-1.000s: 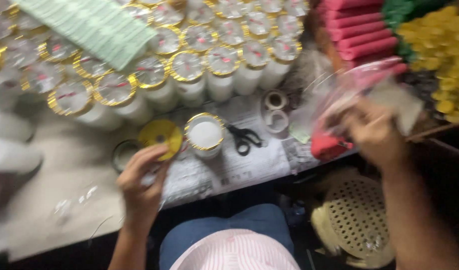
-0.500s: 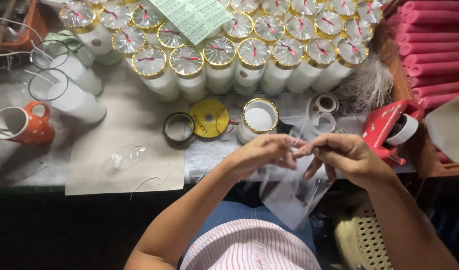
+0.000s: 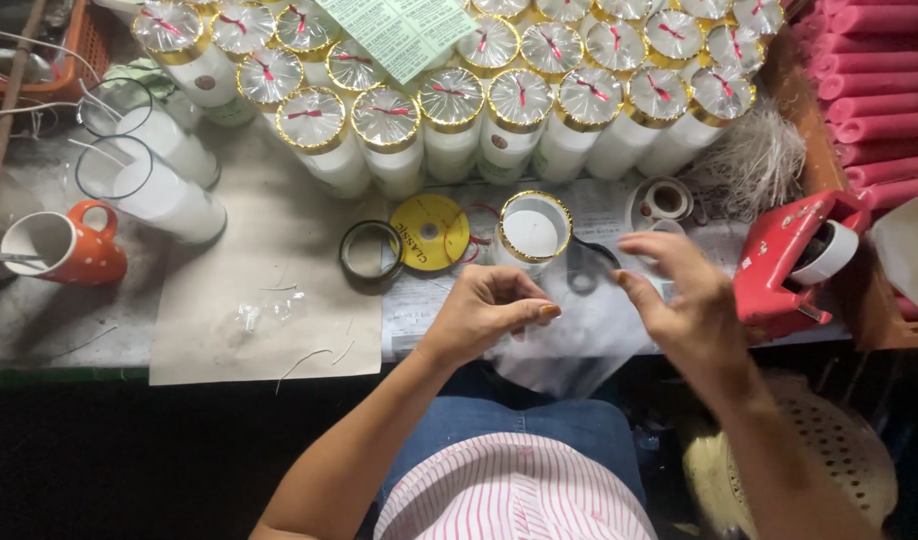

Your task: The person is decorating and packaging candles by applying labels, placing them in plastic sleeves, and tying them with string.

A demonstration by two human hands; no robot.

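I'm seeing my left hand (image 3: 484, 312) pinching a clear plastic sheet (image 3: 569, 335) at the paper-covered workbench (image 3: 269, 250) edge, my right hand (image 3: 679, 300) hovering spread open above it, near a gold-rimmed white candle (image 3: 532, 228).

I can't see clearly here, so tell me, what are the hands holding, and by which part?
The left hand pinches the upper edge of a clear plastic sheet. The right hand is open beside it; whether it touches cannot be told.

candle rows (image 3: 509, 110) behind, paper sheet (image 3: 269, 300) bare left
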